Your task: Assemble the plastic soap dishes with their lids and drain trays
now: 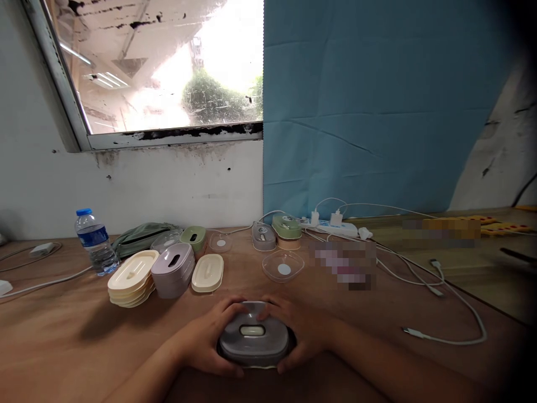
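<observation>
Left hand (205,338) and right hand (308,327) both on a grey box (254,346), near edge of the table (50,324), roughly mid-view. Fingers of both closed around it, gripping from either side: fingertips over the far part of the lid, thumbs low at the near corners. Lid on, oval slot with a pale insert facing up. Can't tell if the box sits fully on the table or is slightly raised.

Beyond, to the left: stack of cream lids (133,274), just beside it a mauve stack (173,275), then a single cream lid (208,273) lying flat. Behind those: green box (194,237), a clear lid (220,243), green bag (142,238). Water bottle (95,240), blue cap, upright next to the bag.

Beyond, to the right: larger clear lid (277,263) with a white disc. Behind it, second grey box (263,237) beside a second green box (288,226) stacked on a tan box (289,244). Power strip (346,229) further right, two plugs in, white cable (457,341) looping toward the near side. Pixelated patch by the strip, contents unreadable. Blue curtain (377,112) hangs right of the window (168,73).
</observation>
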Action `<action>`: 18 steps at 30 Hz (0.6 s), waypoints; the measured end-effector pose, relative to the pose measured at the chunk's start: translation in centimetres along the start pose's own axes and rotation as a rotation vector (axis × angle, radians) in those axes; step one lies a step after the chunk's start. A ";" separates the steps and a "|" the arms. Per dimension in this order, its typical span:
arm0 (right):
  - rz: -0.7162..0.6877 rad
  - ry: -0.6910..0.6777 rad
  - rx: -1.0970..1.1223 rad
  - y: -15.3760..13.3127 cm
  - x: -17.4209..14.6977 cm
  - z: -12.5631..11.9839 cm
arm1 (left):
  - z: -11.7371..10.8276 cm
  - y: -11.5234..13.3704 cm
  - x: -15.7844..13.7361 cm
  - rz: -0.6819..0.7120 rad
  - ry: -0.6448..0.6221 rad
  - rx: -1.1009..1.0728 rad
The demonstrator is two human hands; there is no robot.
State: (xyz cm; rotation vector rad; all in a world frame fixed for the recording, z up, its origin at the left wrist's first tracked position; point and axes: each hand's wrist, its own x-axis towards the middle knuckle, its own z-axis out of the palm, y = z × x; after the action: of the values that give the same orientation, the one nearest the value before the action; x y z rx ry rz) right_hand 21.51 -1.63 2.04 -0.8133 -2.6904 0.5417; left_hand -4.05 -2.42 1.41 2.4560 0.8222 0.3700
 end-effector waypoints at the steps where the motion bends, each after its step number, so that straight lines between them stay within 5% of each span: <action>1: -0.002 0.004 -0.004 0.0 0.0 0.1 | 0.0 -0.1 0.0 -0.008 -0.009 -0.008; 6: -0.027 0.013 -0.021 0.0 -0.2 0.0 | -0.1 -0.1 0.1 -0.039 -0.001 -0.040; 10: -0.112 0.157 0.053 0.5 -0.1 -0.5 | -0.1 0.0 0.3 -0.034 0.023 -0.038; 15: 0.170 0.488 -0.122 3.4 0.1 -0.5 | -0.1 -0.1 0.3 -0.048 0.064 -0.038; 18: 0.324 0.542 -0.221 5.5 0.0 -0.3 | -0.2 -0.1 0.3 -0.077 0.087 -0.042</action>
State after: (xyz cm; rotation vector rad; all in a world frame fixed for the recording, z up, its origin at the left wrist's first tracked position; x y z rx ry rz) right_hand 24.24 2.68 -0.04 -1.2591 -2.1503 0.0612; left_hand -3.99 -2.08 1.55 2.3759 0.9333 0.4642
